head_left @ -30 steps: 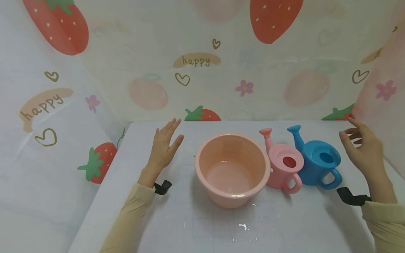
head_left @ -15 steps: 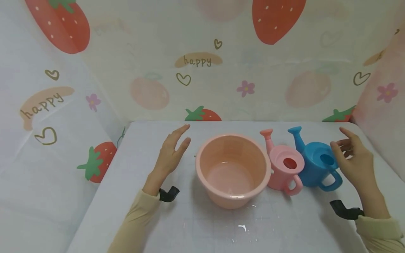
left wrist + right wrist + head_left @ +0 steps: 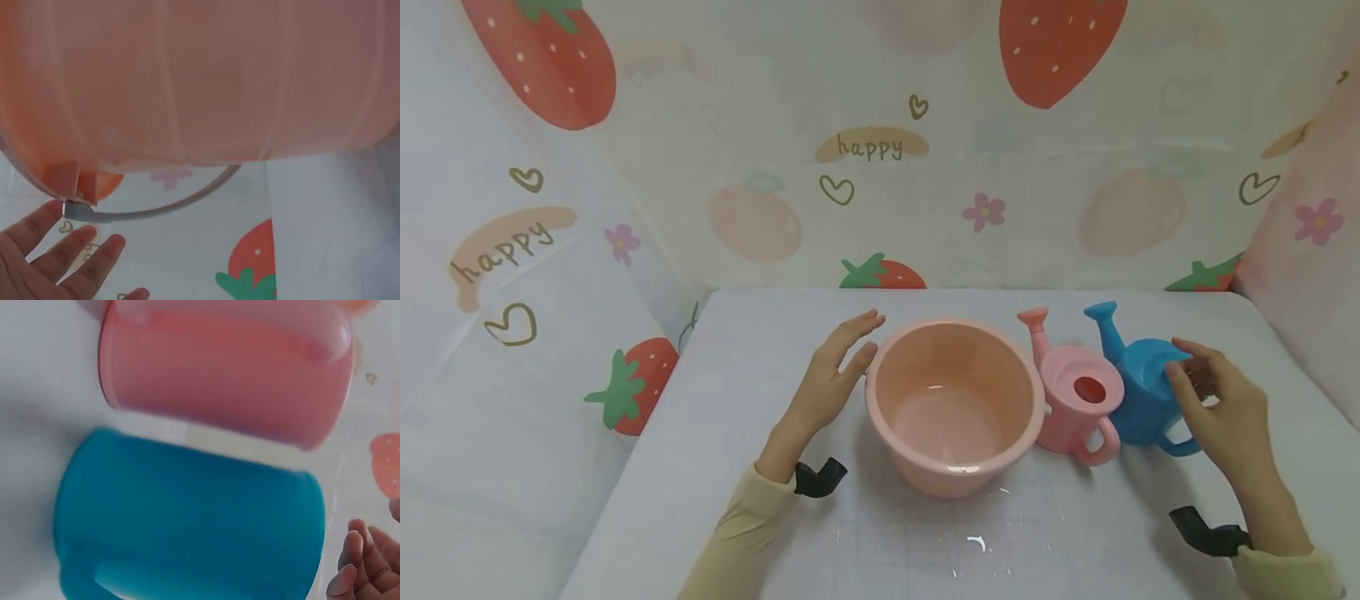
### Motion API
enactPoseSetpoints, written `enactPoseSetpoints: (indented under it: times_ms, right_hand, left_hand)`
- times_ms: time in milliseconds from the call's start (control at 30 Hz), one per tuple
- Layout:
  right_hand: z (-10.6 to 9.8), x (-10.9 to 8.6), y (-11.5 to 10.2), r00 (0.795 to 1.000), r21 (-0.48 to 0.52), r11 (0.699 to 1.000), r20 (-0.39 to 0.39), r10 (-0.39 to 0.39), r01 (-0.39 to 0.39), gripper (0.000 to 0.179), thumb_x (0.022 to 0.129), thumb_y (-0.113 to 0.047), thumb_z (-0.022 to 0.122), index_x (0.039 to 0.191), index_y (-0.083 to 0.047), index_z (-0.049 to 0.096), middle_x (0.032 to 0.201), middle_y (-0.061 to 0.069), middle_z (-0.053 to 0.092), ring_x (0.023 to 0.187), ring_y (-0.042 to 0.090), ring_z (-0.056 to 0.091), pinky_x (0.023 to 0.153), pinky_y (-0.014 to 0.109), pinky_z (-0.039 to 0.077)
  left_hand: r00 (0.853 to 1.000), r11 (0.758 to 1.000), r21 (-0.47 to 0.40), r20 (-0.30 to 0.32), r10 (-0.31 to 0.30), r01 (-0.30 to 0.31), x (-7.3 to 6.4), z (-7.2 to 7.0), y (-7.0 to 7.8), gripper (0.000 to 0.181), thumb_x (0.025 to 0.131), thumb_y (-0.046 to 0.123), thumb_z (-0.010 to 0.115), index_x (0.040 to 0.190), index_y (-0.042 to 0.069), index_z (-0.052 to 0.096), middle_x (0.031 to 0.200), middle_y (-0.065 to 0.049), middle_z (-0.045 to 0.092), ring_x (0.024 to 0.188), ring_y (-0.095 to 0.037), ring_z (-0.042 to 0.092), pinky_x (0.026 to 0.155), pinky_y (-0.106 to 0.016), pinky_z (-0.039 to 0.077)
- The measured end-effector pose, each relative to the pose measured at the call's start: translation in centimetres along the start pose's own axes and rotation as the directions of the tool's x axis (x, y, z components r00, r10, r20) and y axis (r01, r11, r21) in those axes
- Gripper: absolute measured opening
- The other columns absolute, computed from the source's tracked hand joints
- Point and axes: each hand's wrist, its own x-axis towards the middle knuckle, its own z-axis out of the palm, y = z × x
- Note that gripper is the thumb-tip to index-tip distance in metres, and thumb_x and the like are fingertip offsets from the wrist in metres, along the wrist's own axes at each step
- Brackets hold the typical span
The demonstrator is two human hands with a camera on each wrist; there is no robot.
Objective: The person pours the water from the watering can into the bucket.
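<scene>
A pale pink bucket (image 3: 917,467) stands upright in the middle of the table. Beside its left rim is my left hand (image 3: 827,387), its fingers loosely extended. In the left wrist view, those fingers (image 3: 94,269) are close to the pivot of the bucket's grey handle (image 3: 156,212); I cannot tell whether they touch. To the bucket's right stand a pink watering can (image 3: 1063,417) and a blue watering can (image 3: 1138,408). My right hand (image 3: 1228,412) hovers at the blue can's upper right with relaxed fingers, partly hiding its top and handle. The right wrist view shows these fingers (image 3: 353,550) apart from the can.
Drops of water (image 3: 976,543) lie on the white table (image 3: 1060,533) in front of the bucket. Walls of printed sheet with strawberries enclose the table at the back (image 3: 1045,183), left (image 3: 512,400) and right (image 3: 1318,292). The pink can stands close against the bucket.
My left hand has moved right, towards the bucket's rim. My right hand has come left and nearer, from beside the blue can to over its right side. The bucket and cans have stayed put.
</scene>
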Motion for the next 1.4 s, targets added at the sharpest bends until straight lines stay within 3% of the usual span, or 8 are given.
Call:
enactPoseSetpoints:
  times_ms: [267,433,633,767,933,1133,1233,1400]
  right_hand:
    - [0.4,-1.4,-1.2,0.999,0.038,0.999,0.031,-0.020,0.018,0.047,0.086,-0.005,0.064,0.131,-0.007,0.052,0.084,0.018,0.062,0.076,-0.023,0.039,0.069,-0.004,0.032]
    - [0.9,-2.3,-1.6,0.997,0.039,0.999,0.072,-0.006,0.004,0.046,0.086,-0.006,0.064,0.130,-0.007,0.053,0.084,0.016,0.063,0.073,-0.023,0.041,0.063,-0.003,0.035]
    - [2.3,-3.7,-0.4,0.996,0.075,0.997,0.085,-0.034,0.027,0.047,0.084,-0.008,0.067,0.129,-0.008,0.054,0.084,0.009,0.065,0.068,-0.006,0.054,0.061,-0.001,0.038]
    - [3.0,-4.5,-0.4,0.996,0.059,0.998,0.088,-0.030,0.025,0.047,0.083,-0.012,0.070,0.128,-0.010,0.055,0.084,0.010,0.064,0.072,-0.001,0.057,0.065,0.000,0.039]
    - [4.3,-5.8,1.9,0.993,0.046,0.998,0.109,0.036,-0.041,0.047,0.081,-0.021,0.072,0.125,-0.013,0.055,0.089,0.008,0.065,0.077,0.005,0.058,0.064,0.001,0.041]
    - [6.0,-6.9,4.4,0.989,-0.003,0.995,0.112,0.095,-0.095,0.045,0.080,-0.032,0.073,0.117,-0.014,0.055,0.092,0.004,0.066,0.078,-0.007,0.052,0.061,0.003,0.040]
    - [5.9,-7.0,3.2,0.978,-0.030,0.987,0.137,0.159,-0.157,0.040,0.080,-0.037,0.072,0.107,-0.012,0.055,0.092,0.004,0.066,0.078,-0.002,0.056,0.060,0.008,0.044]
    - [4.6,-6.5,-1.4,0.947,-0.023,0.972,0.223,0.233,-0.234,0.036,0.083,-0.036,0.068,0.098,-0.005,0.058,0.092,0.012,0.067,0.082,0.023,0.061,0.063,0.015,0.048]
  left_hand:
    - [0.998,0.998,-0.069,0.055,-0.005,0.009,-0.6,0.0,3.9,0.041,0.097,0.018,0.046,0.135,0.002,0.045,0.142,-0.013,0.042,0.126,-0.027,0.045,0.107,-0.046,0.030]
    - [0.996,0.998,-0.063,0.088,-0.018,0.023,-0.8,0.2,4.3,0.043,0.097,0.019,0.046,0.137,0.003,0.043,0.141,-0.013,0.043,0.124,-0.026,0.045,0.103,-0.048,0.034]
    - [0.993,0.998,-0.050,0.115,-0.035,0.041,-1.1,0.4,4.5,0.044,0.096,0.016,0.046,0.139,0.006,0.041,0.141,-0.010,0.043,0.105,-0.024,0.048,0.087,-0.034,0.040]
    - [0.992,0.997,-0.061,0.122,-0.037,0.044,-1.2,0.5,4.6,0.045,0.096,0.017,0.046,0.140,0.006,0.040,0.144,-0.011,0.040,0.119,-0.024,0.046,0.098,-0.038,0.039]
    - [0.991,0.996,-0.071,0.127,-0.038,0.047,-1.2,0.7,4.4,0.048,0.097,0.021,0.046,0.140,0.004,0.038,0.146,-0.012,0.036,0.135,-0.023,0.032,0.108,-0.046,0.029]
    - [0.994,0.998,-0.059,0.111,-0.021,0.028,-1.1,1.7,1.5,0.051,0.096,0.031,0.046,0.143,0.014,0.036,0.148,-0.003,0.033,0.138,-0.018,0.027,0.110,-0.045,0.026]
    - [0.993,0.998,-0.055,0.112,-0.022,0.028,-1.1,2.0,0.6,0.056,0.095,0.045,0.045,0.144,0.020,0.034,0.149,0.003,0.032,0.138,-0.014,0.026,0.110,-0.044,0.025]
    - [0.991,0.998,-0.057,0.128,-0.028,0.035,-1.2,2.1,0.4,0.066,0.091,0.059,0.041,0.145,0.024,0.030,0.150,0.008,0.028,0.138,-0.012,0.023,0.110,-0.045,0.025]
